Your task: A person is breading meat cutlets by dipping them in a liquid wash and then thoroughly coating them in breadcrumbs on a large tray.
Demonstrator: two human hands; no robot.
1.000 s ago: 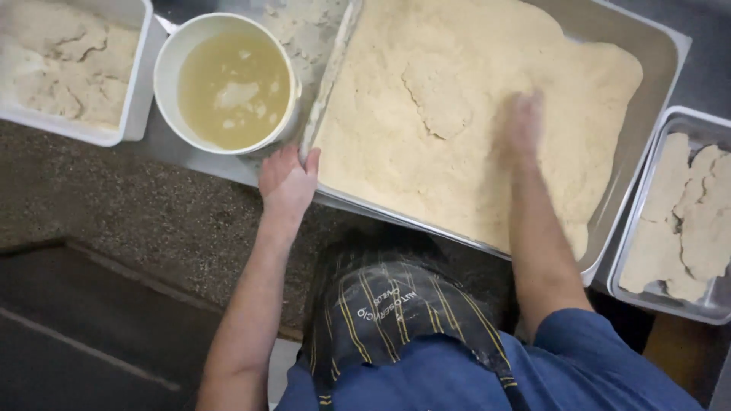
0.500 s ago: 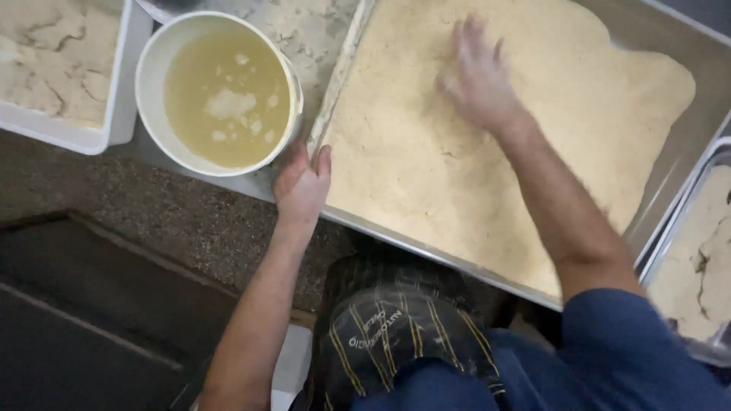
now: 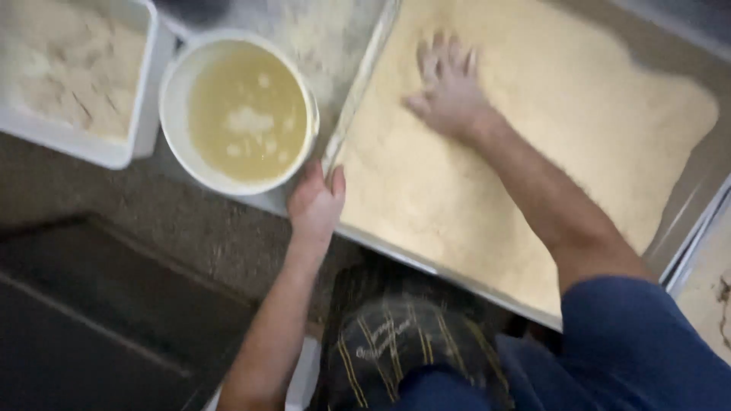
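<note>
Pressing palm-down into the breadcrumbs [image 3: 548,152] with the right hand [image 3: 449,87], fingers spread and dusted pale, nothing gripped. Shifted across the crumb bed since a second ago: then out near the middle-right of the metal tray [image 3: 356,122], now up close to its left rim, forearm stretched diagonally over the crumbs. Crumb surface around the palm smooth and even; no raised, coated piece in sight of the kind seen a second ago just left of that hand, though too blurred to tell whether one lies under the palm or buried.

Steadying the tray with the left hand [image 3: 316,205], just as before: draped over the near left corner, thumb on the rim, fingers curled loosely beneath, closed lightly on the tray edge rather than around any loose item.

Just left of that hold, touching or nearly touching the tray, a white bowl [image 3: 171,99] of cloudy yellow liquid with pale froth. Further left of the bowl, a white tub [image 3: 145,114] holding pale, floured pieces. Far right of the pressing hand, past the tray's other rim, a second tray [image 3: 704,281], only its corner in view. Below both wrists, a dark striped apron [image 3: 403,342] and a blue sleeve [image 3: 640,342].
</note>
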